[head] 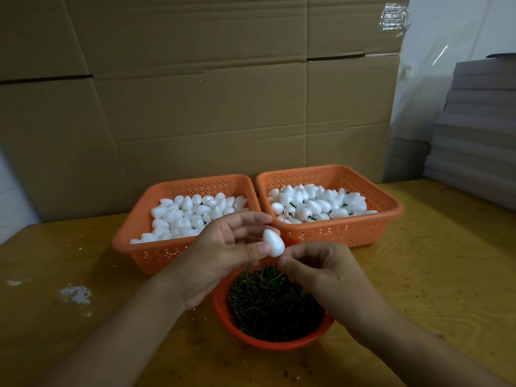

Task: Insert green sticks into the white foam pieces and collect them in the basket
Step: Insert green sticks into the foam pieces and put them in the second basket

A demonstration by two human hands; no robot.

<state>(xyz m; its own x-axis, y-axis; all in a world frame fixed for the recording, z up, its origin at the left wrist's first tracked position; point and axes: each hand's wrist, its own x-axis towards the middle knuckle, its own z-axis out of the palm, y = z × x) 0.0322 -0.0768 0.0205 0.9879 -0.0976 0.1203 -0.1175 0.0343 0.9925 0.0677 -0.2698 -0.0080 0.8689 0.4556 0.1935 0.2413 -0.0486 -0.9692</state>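
White foam piece [273, 243]: egg-shaped, smooth and matte, narrow end up; I see it held in the air between both hands, above the near edge of the bowl.
Left hand [223, 252]: I have the thumb pressed on the foam's left side with fingers behind it, so it grips the foam piece.
Right hand [315, 270]: fingertips pinched together right at the foam's lower end; it may be pinching a stick there, but I cannot see one from this angle.
Bowl [251, 340]: round, orange, nearest to me under the hands; filled with a heap of short dark green sticks [270, 305].
Left basket [156, 252]: orange, perforated walls, rectangular; holds plain white foam eggs piled toward its left and back.
Right basket [371, 233]: same orange perforated kind, just beside the left one; holds foam eggs with a few green stems showing among them.
Table [418, 275]: yellowish wood, with white crumbs and a smear at the left.
Backdrop: brown cardboard sheets [195, 93] stand behind the baskets; a grey stack [474, 135] sits at the right.
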